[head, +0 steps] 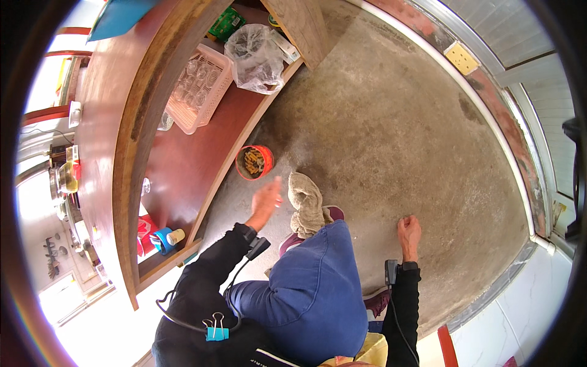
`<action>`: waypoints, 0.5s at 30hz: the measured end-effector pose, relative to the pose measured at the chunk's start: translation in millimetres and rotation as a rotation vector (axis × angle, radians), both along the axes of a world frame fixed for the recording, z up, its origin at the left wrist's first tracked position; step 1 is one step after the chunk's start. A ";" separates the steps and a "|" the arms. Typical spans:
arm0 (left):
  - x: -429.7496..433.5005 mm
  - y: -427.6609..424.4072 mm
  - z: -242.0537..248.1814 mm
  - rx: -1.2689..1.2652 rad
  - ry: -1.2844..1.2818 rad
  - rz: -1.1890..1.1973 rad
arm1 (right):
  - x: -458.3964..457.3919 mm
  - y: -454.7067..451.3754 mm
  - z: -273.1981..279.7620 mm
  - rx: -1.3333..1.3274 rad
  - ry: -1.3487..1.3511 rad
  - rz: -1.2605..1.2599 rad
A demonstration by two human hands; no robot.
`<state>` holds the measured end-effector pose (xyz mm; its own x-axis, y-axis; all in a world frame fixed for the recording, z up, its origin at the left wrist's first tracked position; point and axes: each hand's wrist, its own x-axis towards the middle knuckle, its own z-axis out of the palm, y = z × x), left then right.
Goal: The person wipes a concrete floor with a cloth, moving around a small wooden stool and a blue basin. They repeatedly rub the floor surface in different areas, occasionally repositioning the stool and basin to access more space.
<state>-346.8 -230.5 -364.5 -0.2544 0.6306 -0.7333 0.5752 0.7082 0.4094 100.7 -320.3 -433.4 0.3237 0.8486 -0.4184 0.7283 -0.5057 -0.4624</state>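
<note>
My left hand (266,202) is above the floor between the shelf unit and a beige cloth (305,202), its fingers partly extended and a little blurred. A small pale spot shows at its fingers; I cannot tell what it is. Just beyond that hand stands a red bucket (254,163) with orange-brown cigarette butts inside. The crumpled cloth lies by my maroon shoes (335,213), in front of my blue-trousered knee. My right hand (409,231), off to the right above the concrete floor, has its fingers curled in, with nothing visible in them.
A wooden shelf unit (183,160) runs along the left, holding a pink plastic basket (215,98) of glasses, a clear plastic bag (254,59) and a blue container (161,241). At the right, a white pipe (495,126) follows the wall below a yellowed socket plate (462,58).
</note>
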 end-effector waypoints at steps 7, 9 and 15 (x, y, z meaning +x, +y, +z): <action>-48.6 22.2 -19.9 0.107 -0.226 0.767 | 1.1 -2.1 -4.7 0.032 -0.021 -0.009; -42.2 21.6 -22.9 0.163 -0.199 0.677 | 1.4 -2.1 -4.5 0.023 -0.011 -0.015; 6.4 59.3 -31.6 0.220 -0.292 0.493 | -0.4 0.7 1.0 0.009 -0.017 -0.026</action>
<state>-340.4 -171.2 -396.0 -0.3628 0.6342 -0.6828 0.0438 0.7435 0.6673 100.3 -319.6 -432.4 0.3528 0.8436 -0.4049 0.7226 -0.5205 -0.4548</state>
